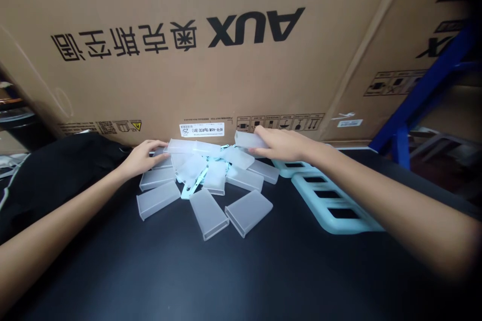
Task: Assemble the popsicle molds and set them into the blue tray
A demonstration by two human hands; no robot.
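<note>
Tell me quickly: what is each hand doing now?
Left hand: fingers closed on a translucent plastic sleeve.
Right hand: gripping another translucent sleeve.

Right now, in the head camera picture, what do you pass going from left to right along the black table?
Black cloth → left hand → pile of frosted clear plastic caps → right hand, holding one frosted cap → pale green slotted plastic tray → blue metal frame.

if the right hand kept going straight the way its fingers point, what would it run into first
The right hand points left across the pile, holding a frosted plastic sleeve. Straight on, it would likely first meet the long clear piece held by the left hand, though depth is hard to judge.
</note>
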